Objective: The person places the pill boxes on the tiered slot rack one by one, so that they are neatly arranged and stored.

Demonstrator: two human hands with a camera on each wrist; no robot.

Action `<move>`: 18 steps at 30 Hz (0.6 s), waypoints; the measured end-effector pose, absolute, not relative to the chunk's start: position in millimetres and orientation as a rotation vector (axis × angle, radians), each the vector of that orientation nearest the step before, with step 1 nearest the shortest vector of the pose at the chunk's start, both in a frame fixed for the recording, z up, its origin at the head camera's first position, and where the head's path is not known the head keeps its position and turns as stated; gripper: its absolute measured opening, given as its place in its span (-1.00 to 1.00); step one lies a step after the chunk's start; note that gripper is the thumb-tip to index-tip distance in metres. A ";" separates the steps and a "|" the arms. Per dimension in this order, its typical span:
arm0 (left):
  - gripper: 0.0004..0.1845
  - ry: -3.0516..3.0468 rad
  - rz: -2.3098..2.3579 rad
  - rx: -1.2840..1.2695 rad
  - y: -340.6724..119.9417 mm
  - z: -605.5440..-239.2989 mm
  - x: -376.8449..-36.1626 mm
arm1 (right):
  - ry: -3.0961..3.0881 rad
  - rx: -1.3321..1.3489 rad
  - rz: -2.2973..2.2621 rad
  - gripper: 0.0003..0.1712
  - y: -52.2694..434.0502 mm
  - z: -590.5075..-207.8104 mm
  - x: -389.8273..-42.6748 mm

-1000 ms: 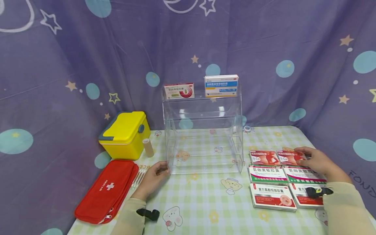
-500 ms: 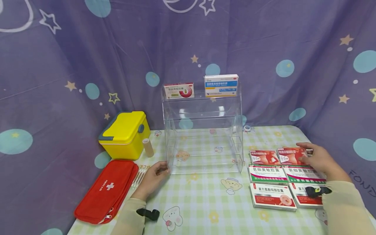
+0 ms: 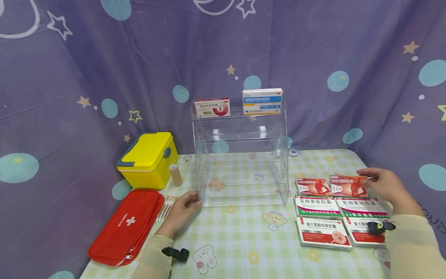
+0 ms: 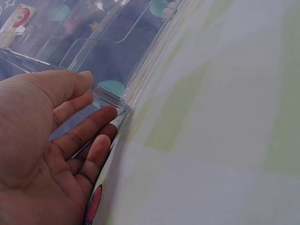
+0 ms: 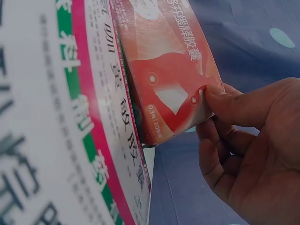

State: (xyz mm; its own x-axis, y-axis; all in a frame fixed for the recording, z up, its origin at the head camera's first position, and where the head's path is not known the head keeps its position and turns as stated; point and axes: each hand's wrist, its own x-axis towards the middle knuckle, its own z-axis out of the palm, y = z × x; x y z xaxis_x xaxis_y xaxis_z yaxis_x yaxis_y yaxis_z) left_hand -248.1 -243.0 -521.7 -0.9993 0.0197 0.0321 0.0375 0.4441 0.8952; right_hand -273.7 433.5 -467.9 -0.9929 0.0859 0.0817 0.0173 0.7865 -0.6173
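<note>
Now right hand pinches red box edge; far end raised

Red medicine box — flat carton, red wave print, white lettering. Its right end is tilted up off the table, pinched at the corner by the right hand. Lies right of the clear acrylic rack — well apart.

We see a yellow case beside a red first-aid pouch. Cotton swabs lie near a tape roll.
</note>
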 end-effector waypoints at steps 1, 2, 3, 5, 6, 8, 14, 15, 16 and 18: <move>-0.58 -2.654 -1.648 -0.054 -243.0 -521.5 -247.9 | -2.870 -0.089 0.998 -0.53 433.8 -467.1 -273.5; -0.58 -2.652 -1.651 -0.054 -243.1 -521.6 -247.8 | -2.871 -0.096 1.009 -0.54 434.0 -466.4 -273.3; -0.58 -2.651 -1.651 -0.055 -243.1 -521.7 -247.9 | -2.872 -0.106 1.017 -0.54 434.1 -465.7 -272.8; -0.58 -2.647 -1.654 -0.056 -243.0 -521.8 -247.9 | -2.871 -0.117 1.027 -0.56 434.5 -464.8 -272.7; -0.59 -2.646 -1.654 -0.056 -243.0 -521.9 -248.0 | -2.871 -0.123 1.030 -0.56 434.7 -464.3 -272.6; -0.59 -2.644 -1.656 -0.056 -243.0 -521.9 -248.0 | -2.874 -0.128 1.030 -0.57 435.3 -463.4 -272.1; -0.59 -2.643 -1.657 -0.056 -242.8 -522.0 -248.1 | -2.862 -0.136 1.027 -0.57 437.7 -461.1 -268.1; -0.59 -2.643 -1.657 -0.056 -242.9 -522.0 -248.0 | -2.856 -0.136 1.022 -0.56 438.2 -460.7 -267.3; -0.59 -2.643 -1.657 -0.056 -242.9 -521.9 -247.9 | -2.850 -0.138 1.020 -0.56 438.8 -460.2 -266.4; -0.59 -2.642 -1.660 -0.057 -242.9 -521.8 -247.7 | -2.840 -0.140 1.017 -0.54 439.5 -458.7 -264.4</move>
